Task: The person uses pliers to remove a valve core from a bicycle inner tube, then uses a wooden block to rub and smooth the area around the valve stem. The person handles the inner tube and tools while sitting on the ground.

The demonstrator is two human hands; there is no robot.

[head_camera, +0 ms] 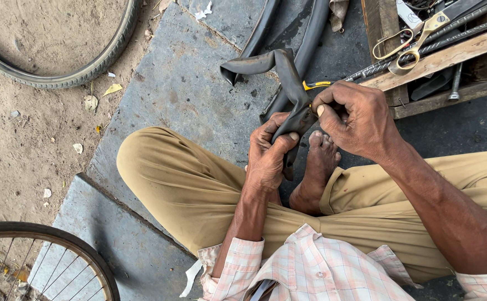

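I sit cross-legged on a grey stone slab (182, 95). My left hand (268, 153) grips a folded black rubber inner tube (288, 78) in front of my bare foot (318, 161). My right hand (355, 117) is closed on a small tool with a yellow and black handle (316, 85), its working end pressed against the tube where my left fingers pinch it. The tube's free end curls up and to the left above my hands. The tool's tip is hidden by my fingers.
A wooden crate (444, 56) at the upper right holds brass-handled scissors (410, 39) and metal rods. More black tube strips (310, 33) lie behind my hands. A loose bicycle tyre (87, 69) rests on the dirt at upper left, a spoked wheel (48, 262) at lower left.
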